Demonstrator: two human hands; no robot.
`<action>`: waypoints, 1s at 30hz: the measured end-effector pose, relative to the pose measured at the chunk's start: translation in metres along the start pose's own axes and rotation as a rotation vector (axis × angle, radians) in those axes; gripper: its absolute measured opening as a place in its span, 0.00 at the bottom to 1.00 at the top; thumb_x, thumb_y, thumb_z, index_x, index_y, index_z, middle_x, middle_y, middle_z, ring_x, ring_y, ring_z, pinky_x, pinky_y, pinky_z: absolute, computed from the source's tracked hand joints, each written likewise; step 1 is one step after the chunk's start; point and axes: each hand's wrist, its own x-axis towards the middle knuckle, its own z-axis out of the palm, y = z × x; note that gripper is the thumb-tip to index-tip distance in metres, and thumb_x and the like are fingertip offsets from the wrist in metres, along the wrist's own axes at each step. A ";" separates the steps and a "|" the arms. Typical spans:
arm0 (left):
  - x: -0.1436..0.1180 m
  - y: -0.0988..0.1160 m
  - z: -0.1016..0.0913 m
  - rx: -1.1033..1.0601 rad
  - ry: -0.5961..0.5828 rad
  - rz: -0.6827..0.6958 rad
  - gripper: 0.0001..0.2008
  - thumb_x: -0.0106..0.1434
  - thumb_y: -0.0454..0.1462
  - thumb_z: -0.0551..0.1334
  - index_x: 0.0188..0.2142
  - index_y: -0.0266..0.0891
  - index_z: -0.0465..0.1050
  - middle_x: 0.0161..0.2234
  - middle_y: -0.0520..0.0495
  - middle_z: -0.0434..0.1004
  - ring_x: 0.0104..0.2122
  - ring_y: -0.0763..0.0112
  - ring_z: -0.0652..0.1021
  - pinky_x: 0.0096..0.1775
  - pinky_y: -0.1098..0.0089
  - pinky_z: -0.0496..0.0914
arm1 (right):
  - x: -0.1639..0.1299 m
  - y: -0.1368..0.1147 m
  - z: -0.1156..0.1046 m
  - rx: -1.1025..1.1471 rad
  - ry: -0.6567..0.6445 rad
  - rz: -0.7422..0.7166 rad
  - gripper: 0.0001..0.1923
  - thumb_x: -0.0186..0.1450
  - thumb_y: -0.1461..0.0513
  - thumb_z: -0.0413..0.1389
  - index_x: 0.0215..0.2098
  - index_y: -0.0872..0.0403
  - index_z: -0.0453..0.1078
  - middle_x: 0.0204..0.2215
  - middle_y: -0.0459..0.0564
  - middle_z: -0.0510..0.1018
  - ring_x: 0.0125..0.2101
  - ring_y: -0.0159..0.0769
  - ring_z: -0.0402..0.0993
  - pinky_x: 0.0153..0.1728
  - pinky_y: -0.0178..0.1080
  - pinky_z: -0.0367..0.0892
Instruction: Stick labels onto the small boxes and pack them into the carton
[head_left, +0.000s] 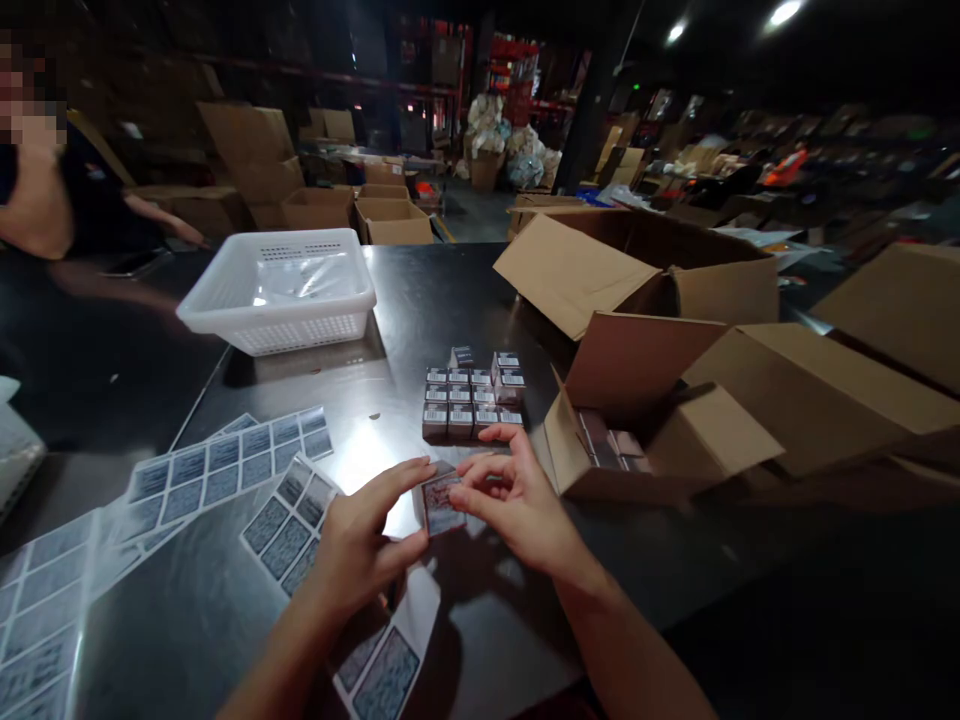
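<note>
Both hands are pinched on one small box [441, 503], held just above the dark counter [420, 290]: left hand [360, 545] has fingertips on its left edge, right hand [517, 505] on the right. Looks like a light, stiff little carton, so gripping the side edges seems the way, keeping the labelled face clear. It'd probably crush if squeezed hard. Stacked labelled boxes [472, 395] sit just beyond, label sheets [225, 465] left, open carton [637, 440] right.
</note>
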 end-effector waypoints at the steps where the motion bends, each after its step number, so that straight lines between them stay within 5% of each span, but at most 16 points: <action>1: 0.000 0.000 0.000 0.002 -0.003 -0.008 0.22 0.56 0.35 0.64 0.52 0.44 0.77 0.50 0.44 0.82 0.47 0.59 0.82 0.48 0.64 0.77 | 0.000 0.000 0.000 -0.003 -0.001 -0.002 0.29 0.53 0.59 0.69 0.45 0.48 0.57 0.26 0.39 0.75 0.40 0.37 0.77 0.41 0.39 0.73; 13: -0.001 0.004 0.001 -0.013 -0.017 -0.079 0.21 0.56 0.37 0.65 0.51 0.45 0.77 0.50 0.45 0.82 0.41 0.61 0.83 0.42 0.66 0.77 | -0.001 0.006 0.006 -0.110 0.082 -0.039 0.28 0.55 0.59 0.68 0.46 0.48 0.57 0.23 0.37 0.72 0.35 0.36 0.77 0.37 0.38 0.75; 17: 0.000 0.005 0.001 0.032 -0.008 -0.256 0.24 0.54 0.41 0.66 0.52 0.44 0.77 0.34 0.50 0.84 0.21 0.72 0.73 0.26 0.71 0.70 | 0.007 0.011 -0.001 -0.215 0.306 -0.102 0.37 0.47 0.58 0.73 0.47 0.47 0.58 0.26 0.37 0.69 0.32 0.36 0.75 0.34 0.38 0.75; 20: 0.002 0.002 -0.001 0.194 0.176 -0.377 0.26 0.55 0.45 0.68 0.53 0.42 0.76 0.24 0.54 0.78 0.17 0.74 0.69 0.25 0.72 0.64 | 0.006 0.011 -0.003 -0.202 0.390 -0.291 0.31 0.52 0.55 0.71 0.47 0.47 0.60 0.35 0.43 0.71 0.35 0.35 0.75 0.38 0.40 0.76; 25: 0.005 -0.008 -0.009 0.497 0.387 -0.464 0.26 0.62 0.48 0.64 0.57 0.42 0.71 0.48 0.44 0.80 0.31 0.66 0.78 0.33 0.69 0.66 | -0.013 0.014 0.019 -0.420 -0.055 -0.448 0.24 0.55 0.55 0.71 0.45 0.48 0.69 0.39 0.47 0.76 0.39 0.37 0.75 0.43 0.41 0.75; 27: 0.007 -0.009 -0.014 0.553 0.401 -0.503 0.27 0.63 0.49 0.63 0.58 0.42 0.69 0.50 0.43 0.79 0.36 0.62 0.79 0.34 0.69 0.65 | -0.016 0.018 0.029 -0.456 -0.219 -0.407 0.23 0.54 0.57 0.72 0.46 0.49 0.73 0.42 0.49 0.77 0.40 0.38 0.76 0.41 0.39 0.76; 30: 0.010 -0.007 -0.023 0.572 0.378 -0.599 0.29 0.62 0.52 0.63 0.58 0.44 0.69 0.50 0.43 0.80 0.37 0.59 0.80 0.35 0.68 0.64 | -0.013 0.026 0.036 -0.404 -0.293 -0.273 0.17 0.58 0.62 0.68 0.45 0.50 0.77 0.40 0.48 0.77 0.34 0.33 0.77 0.35 0.35 0.75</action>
